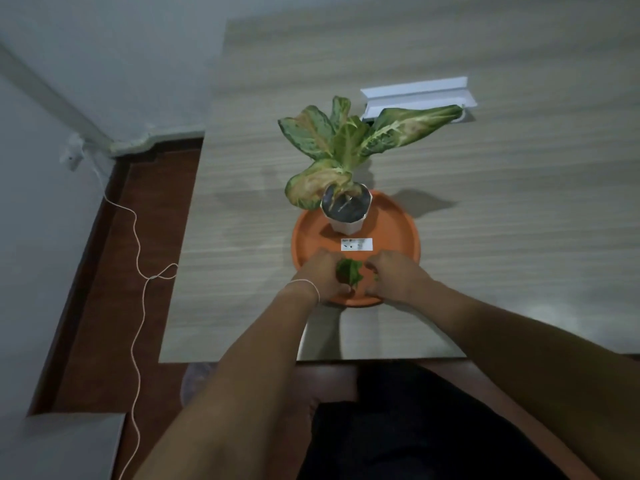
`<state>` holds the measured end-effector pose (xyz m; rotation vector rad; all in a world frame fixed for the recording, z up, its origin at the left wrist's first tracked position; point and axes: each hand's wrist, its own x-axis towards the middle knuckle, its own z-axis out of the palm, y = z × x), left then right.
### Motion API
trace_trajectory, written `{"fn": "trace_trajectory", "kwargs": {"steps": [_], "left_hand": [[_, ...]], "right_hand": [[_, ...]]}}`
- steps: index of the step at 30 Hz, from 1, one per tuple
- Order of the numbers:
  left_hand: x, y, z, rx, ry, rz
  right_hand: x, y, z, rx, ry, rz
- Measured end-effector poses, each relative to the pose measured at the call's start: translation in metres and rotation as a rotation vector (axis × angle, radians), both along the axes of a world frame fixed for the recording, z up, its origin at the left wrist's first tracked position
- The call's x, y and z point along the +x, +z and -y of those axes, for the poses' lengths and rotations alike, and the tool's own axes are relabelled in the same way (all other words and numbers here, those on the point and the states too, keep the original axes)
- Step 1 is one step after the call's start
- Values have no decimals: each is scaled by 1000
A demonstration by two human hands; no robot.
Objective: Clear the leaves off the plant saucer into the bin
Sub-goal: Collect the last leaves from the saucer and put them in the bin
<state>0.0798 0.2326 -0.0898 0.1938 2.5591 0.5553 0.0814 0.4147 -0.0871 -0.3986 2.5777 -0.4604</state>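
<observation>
Leaves (349, 271) bunching green at near rim of orange saucer (398, 233), left hand (323, 271) gripping them, fingers curled. Right hand (393, 275) closing just beside, covering near rim; its grasp hard to tell. White pot (346, 216) standing at saucer's far side, white label (356, 244) between. Bin not showing.

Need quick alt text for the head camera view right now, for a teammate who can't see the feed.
Both hands work at the near edge of an orange plant saucer on a wood-grain table: the left hand holds a bunch of green leaves, and the right hand gathers a small leaf scrap beside it. A white pot with a variegated plant stands at the saucer's far side. No bin is visible.
</observation>
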Motion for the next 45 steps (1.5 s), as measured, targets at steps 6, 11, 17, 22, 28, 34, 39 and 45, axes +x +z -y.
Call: {"fn": "trace_trajectory", "kwargs": {"steps": [6, 11, 17, 22, 28, 34, 39, 45], "left_hand": [[-9, -10, -6, -82, -61, 24], [-18, -11, -11, -96, -79, -15], [-19, -13, -6, -84, -54, -29], [-16, -11, 0, -92, -137, 20], [-11, -8, -2, -98, -187, 19], [-14, -2, -3, -146, -168, -9], [-10, -2, -6, -171, -164, 5], [-8, 1, -10, -148, -191, 54]], "right_hand": [[-8, -16, 6, 53, 31, -51], [-18, -20, 19, 42, 91, -85], [-22, -18, 22, 49, 178, -58], [-23, -13, 0, 50, 225, -3], [-19, -12, -20, 61, 215, 2], [-21, -7, -9, 87, 214, 31], [-16, -10, 2, 125, 272, 21], [-12, -14, 13, 116, 266, -17]]}}
